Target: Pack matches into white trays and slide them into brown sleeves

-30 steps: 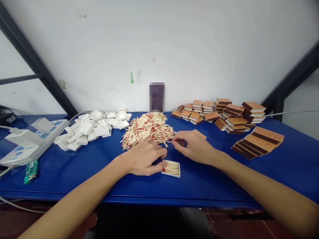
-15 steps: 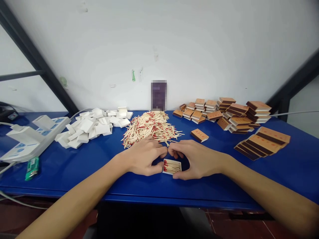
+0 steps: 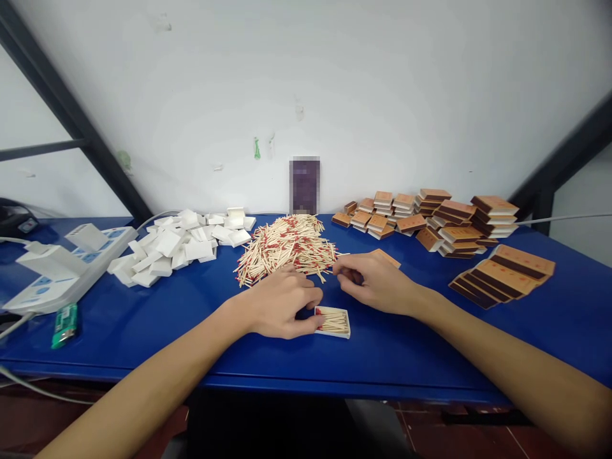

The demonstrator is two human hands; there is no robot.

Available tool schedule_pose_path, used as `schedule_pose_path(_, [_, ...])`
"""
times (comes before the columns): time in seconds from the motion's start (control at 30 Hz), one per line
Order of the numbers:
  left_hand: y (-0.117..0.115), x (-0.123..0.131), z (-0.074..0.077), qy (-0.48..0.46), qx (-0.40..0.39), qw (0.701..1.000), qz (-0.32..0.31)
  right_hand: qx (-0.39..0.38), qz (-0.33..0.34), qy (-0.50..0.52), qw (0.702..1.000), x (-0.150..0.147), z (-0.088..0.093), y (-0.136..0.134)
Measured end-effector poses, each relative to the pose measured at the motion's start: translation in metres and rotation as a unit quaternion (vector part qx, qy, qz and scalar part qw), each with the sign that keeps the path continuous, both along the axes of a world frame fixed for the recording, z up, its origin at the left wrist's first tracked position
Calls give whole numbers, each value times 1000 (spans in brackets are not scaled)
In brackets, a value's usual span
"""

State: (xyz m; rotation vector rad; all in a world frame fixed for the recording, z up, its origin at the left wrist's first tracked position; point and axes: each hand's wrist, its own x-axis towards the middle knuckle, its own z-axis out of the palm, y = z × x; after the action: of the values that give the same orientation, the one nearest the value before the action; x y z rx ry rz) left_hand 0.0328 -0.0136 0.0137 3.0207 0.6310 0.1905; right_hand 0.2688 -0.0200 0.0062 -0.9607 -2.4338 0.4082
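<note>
A white matchbox tray lies near the table's front edge, filled with red-tipped matches lying lengthwise. My left hand grips its left end, the thumb over the match heads and the bent index finger behind the tray. Its other fingers reach the front of a large heap of loose matches. At the heap's right edge, my right hand hovers with loosely curled fingers, a gap showing between them and the thumb; no match is visible in it. Behind this hand lies a single orange matchbox, partly covered.
White empty trays are piled left of the heap. Orange matchboxes stand stacked at the back right, with a slanted row of flat sleeves in front. A power strip and a green packet sit at the left.
My right hand has let go of the tray's right side and moved up and away to the heap's right edge. My left thumb has shifted right, onto the match heads.
</note>
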Motion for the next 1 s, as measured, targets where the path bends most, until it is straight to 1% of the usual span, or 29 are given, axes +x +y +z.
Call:
schedule_pose_path(0.07, [-1,0,0,-2,-3,1000,-1,16,-64,-10,998,-2,-6,6])
schedule_pose_path(0.2, [0,1,2,-8,4,1000,-2,17,-107,-8,994,-9,-18,12])
schedule_pose_path(0.27, [2,1,2,-18,24,999,17,25,-126,-3,992,-13,-21,12])
schedule_pose_path(0.37, [8,-1,1,-39,64,995,67,39,-151,-17,988,-19,-23,12])
schedule_pose_path(0.47, [14,-4,-3,-42,93,989,106,44,-153,-47,986,-23,-23,12])
schedule_pose_path(0.57, [18,-6,-6,-35,100,987,121,40,-149,-58,986,-24,-23,14])
schedule_pose_path(0.7, [19,-7,-7,-28,91,988,121,28,-146,-57,987,-22,-22,15])
schedule_pose_path(0.87, [20,-7,-6,-15,86,989,123,-7,-143,-83,986,-16,-14,13])
schedule_pose_path(1.0, [20,-7,-7,-20,89,988,121,-25,-114,-113,987,-7,-7,12])
